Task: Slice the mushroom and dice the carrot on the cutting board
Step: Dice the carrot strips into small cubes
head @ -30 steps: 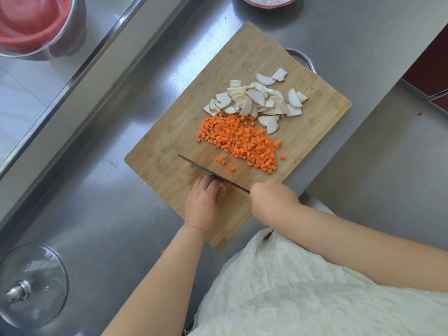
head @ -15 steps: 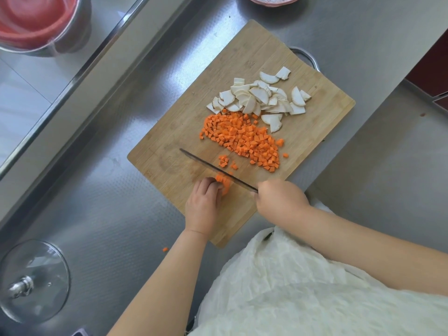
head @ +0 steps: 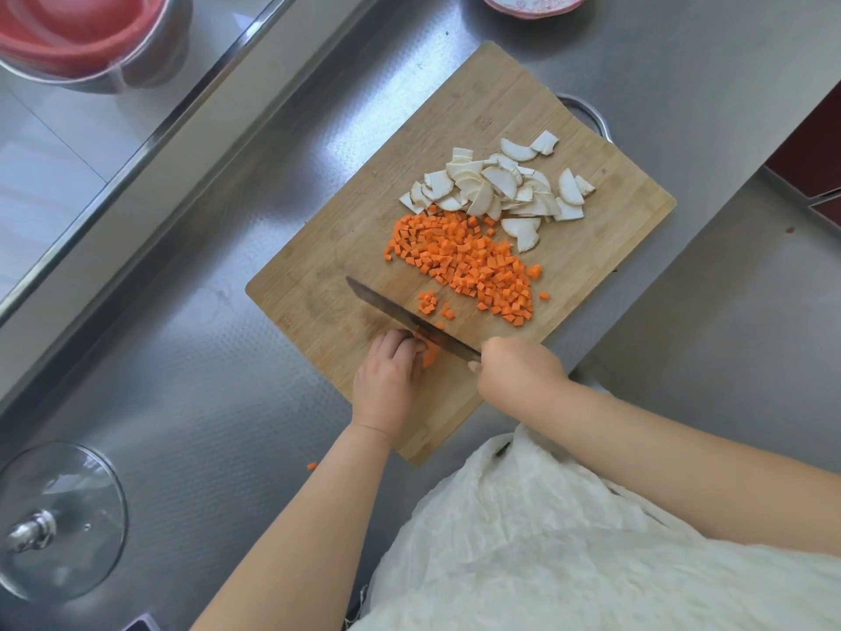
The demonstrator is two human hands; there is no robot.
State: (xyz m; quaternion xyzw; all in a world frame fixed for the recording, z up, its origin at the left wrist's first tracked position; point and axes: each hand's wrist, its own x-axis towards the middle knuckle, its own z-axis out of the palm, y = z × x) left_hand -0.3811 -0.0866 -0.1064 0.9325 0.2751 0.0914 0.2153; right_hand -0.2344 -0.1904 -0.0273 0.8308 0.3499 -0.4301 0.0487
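A wooden cutting board [head: 346,248] lies diagonally on the steel counter. On its far half lies a heap of white mushroom slices [head: 496,186], with a pile of diced carrot [head: 468,261] just below it and a few loose cubes [head: 428,303] nearer the knife. My right hand [head: 519,373] grips the handle of a dark knife [head: 400,317], whose blade crosses the board's near part. My left hand [head: 387,380] has its fingers curled over a small remaining carrot piece [head: 430,354], right against the blade.
A glass pot lid [head: 61,519] lies on the counter at the lower left. A metal bowl with red contents [head: 86,34] stands in the sink at the top left. A pinkish dish [head: 532,1] sits at the top edge. One carrot cube [head: 311,466] lies on the counter.
The knife has stepped along the carrot piece toward my left hand, leaving a few more cubes beyond the blade. My left hand stays on the shrinking piece.
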